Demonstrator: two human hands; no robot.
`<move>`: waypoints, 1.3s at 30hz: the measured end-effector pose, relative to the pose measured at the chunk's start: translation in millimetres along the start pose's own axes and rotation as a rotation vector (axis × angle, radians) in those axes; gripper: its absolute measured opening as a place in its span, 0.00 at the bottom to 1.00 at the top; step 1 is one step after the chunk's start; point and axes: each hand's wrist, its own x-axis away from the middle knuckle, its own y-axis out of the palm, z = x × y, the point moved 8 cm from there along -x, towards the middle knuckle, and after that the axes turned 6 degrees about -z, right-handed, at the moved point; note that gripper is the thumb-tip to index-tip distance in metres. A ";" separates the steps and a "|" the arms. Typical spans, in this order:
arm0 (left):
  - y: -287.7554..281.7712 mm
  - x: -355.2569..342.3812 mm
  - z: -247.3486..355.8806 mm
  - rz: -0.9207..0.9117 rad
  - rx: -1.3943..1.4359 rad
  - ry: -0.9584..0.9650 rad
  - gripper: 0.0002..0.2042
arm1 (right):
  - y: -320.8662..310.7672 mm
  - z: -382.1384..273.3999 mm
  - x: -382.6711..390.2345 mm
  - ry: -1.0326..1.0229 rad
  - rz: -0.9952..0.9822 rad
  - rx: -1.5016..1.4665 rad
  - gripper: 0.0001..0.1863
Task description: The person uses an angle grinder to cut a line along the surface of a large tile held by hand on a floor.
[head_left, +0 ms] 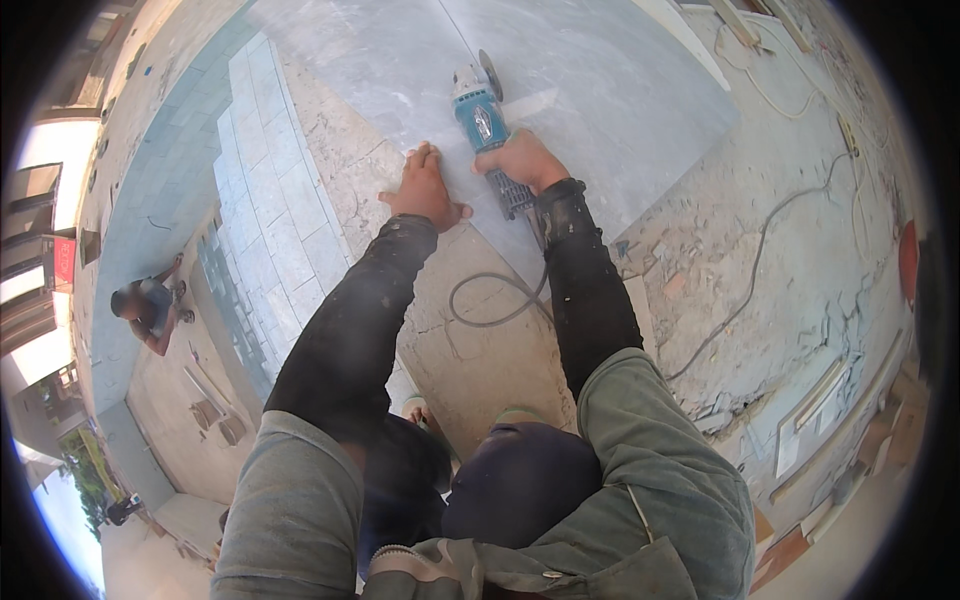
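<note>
A large grey stone slab [620,130] lies before me, with a thin straight line running away from the tool across its surface. My right hand [522,160] is wrapped round the body of a teal angle grinder [481,118]. The grinder's disc [489,74] stands upright at its far end, at the near end of that line. Flat on the slab's near-left edge rests my left hand [427,187], fingers spread, holding nothing. From the grinder's rear a grey cord [500,322] loops on the floor between my forearms. Black sleeves cover both forearms.
Pale tiles [265,170] run along the left side. Further left, another person [150,305] crouches by a lower floor area. A long cable [765,235] crosses the rough ground at right, near broken rubble [672,285] and wooden boards [808,405].
</note>
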 end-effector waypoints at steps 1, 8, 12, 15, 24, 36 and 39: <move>-0.5 0.1 1.3 -0.003 -0.003 0.001 0.60 | -1.0 0.4 0.7 -0.003 0.004 0.004 0.19; -0.3 -0.6 7.6 -0.007 0.000 0.001 0.60 | -9.3 6.4 -23.4 -0.021 0.004 -0.006 0.27; -1.2 1.2 4.2 0.002 0.014 0.000 0.60 | -6.9 0.9 -29.7 -0.006 -0.008 -0.051 0.28; -1.5 1.9 2.0 0.002 0.010 -0.007 0.60 | -4.3 -3.6 -25.6 0.007 -0.023 -0.060 0.28; -3.0 3.4 3.5 -0.009 0.008 -0.010 0.60 | -3.1 -2.9 -9.7 0.008 -0.012 -0.037 0.25; -1.8 1.4 -1.0 0.088 0.010 0.044 0.58 | 1.7 -2.2 22.5 -0.006 0.005 -0.027 0.24; -0.1 -0.1 2.8 0.068 0.012 0.042 0.58 | -1.6 3.9 28.7 -0.010 0.028 -0.011 0.25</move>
